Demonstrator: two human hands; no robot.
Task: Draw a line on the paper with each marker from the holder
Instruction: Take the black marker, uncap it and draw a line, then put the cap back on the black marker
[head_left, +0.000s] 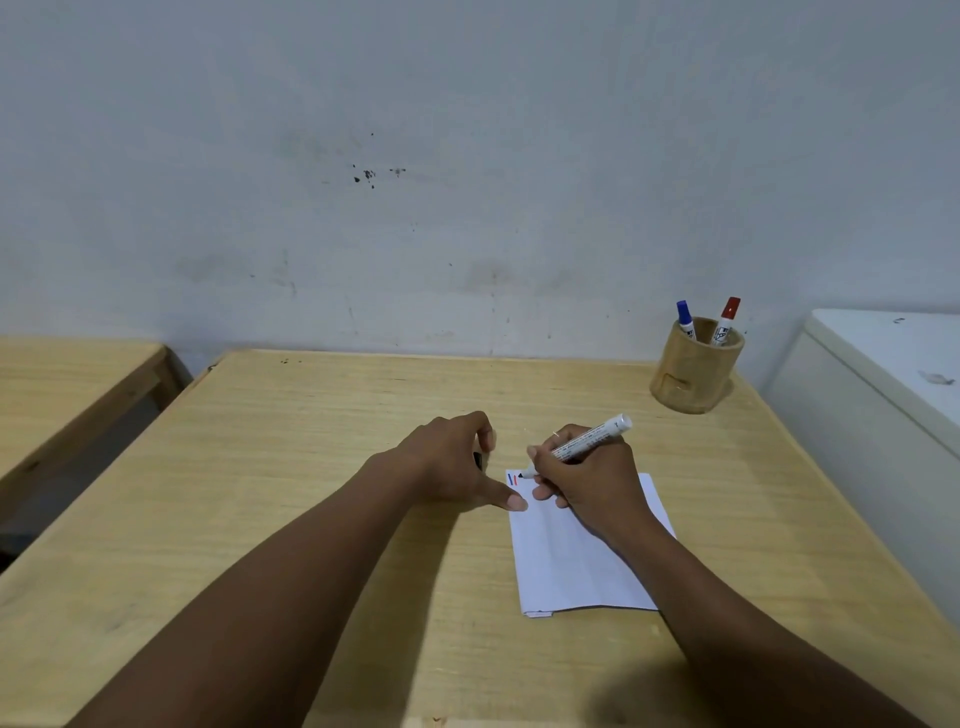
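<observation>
Fingers (550, 457) gripping marker (587, 440), holder (693, 376) with two

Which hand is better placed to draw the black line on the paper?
Right. The right hand already grips the uncapped marker with its tip at the paper, beside the blue and red lines. The left hand holds what looks like the cap.
</observation>
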